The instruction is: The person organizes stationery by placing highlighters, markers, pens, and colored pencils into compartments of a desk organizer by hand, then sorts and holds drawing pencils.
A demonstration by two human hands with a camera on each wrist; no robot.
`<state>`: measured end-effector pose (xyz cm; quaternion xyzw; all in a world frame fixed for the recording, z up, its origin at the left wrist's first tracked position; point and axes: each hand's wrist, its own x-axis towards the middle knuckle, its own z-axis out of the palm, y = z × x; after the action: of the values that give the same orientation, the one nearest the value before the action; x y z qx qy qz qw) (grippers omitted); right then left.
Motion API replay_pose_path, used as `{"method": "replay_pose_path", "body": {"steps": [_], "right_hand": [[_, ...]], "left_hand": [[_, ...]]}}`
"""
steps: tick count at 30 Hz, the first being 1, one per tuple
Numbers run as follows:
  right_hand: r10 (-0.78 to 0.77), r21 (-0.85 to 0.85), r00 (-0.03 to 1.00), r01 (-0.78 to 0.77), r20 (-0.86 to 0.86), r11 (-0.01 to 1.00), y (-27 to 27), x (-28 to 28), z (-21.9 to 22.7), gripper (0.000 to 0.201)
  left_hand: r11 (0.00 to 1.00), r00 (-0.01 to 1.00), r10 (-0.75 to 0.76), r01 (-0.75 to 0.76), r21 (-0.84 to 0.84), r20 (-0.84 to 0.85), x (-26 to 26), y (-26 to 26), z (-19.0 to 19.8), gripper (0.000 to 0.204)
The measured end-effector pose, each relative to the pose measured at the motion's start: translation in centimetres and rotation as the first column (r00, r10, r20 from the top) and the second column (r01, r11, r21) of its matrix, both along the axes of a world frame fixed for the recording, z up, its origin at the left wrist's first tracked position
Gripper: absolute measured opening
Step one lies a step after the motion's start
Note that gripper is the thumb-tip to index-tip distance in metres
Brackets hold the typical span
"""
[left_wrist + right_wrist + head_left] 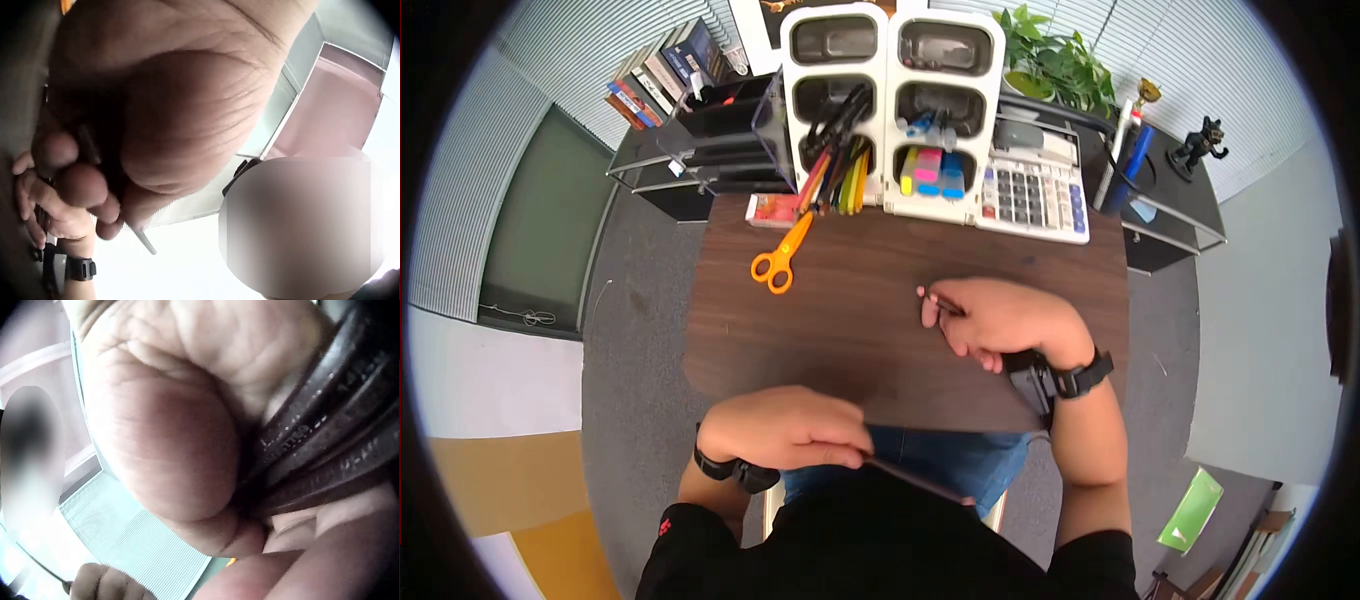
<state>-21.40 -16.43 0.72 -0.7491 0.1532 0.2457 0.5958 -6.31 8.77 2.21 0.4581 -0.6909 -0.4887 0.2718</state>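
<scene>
My right hand (1015,320), over the middle right of the desk, grips several dark pencils (331,425) with silver lettering, bunched under the palm in the right wrist view. Only a short piece shows past its fingers from the head. Low at the desk's front edge, my left hand (785,430) pinches a slim dark pencil (915,478) between thumb and fingers. It slants out over the lap, and its other end looks pinkish. In the left wrist view the fingers curl in, and a thin length of pencil (145,240) sticks out below them.
Orange scissors (776,262) lie at the desk's left beside colored pencils (835,180) in a white organizer (887,100). Highlighters (933,172) fill another compartment. A calculator (1035,200) stands at the back right, a small red box (772,210) at the back left.
</scene>
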Motion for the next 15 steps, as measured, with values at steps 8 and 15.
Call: {"method": "replay_pose_path", "body": {"steps": [8,15], "right_hand": [[-0.134,0.182,0.991,0.131,0.002,0.975,-0.4,-0.1,-1.9,0.033],[-0.265,0.095,0.958,0.255,0.112,0.962,1.2,-1.3,-2.4,0.027]], "left_hand": [[0.874,0.945,0.214,-0.298,0.385,0.246,-5.1,10.9,-10.4,0.032],[0.632,0.851,0.444,-0.520,0.574,0.281,-7.7,7.9,-16.6,0.045]]}}
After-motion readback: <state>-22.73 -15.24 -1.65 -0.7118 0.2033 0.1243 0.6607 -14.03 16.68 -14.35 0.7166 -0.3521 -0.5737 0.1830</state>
